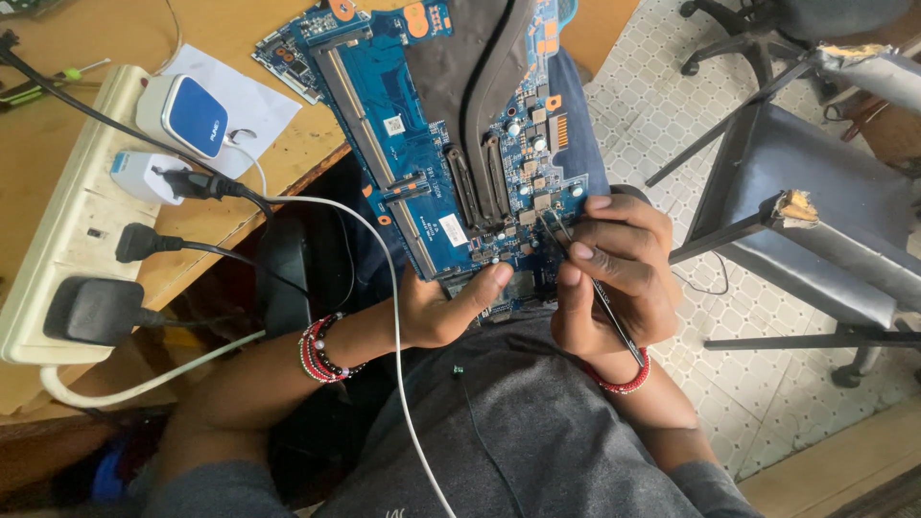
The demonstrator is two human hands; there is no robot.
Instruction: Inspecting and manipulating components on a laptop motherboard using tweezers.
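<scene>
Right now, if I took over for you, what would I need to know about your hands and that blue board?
Left hand: holds the blue circuit board from below, thumb pressed on its near edge.
Right hand: grips thin metal tweezers, tips down among small parts near the board's near edge.
The board rests tilted over the lap, its far end on the wooden table.
Done: the tweezers have reached the board's small parts.
Left: whether the tips grip anything is too small to tell.
</scene>
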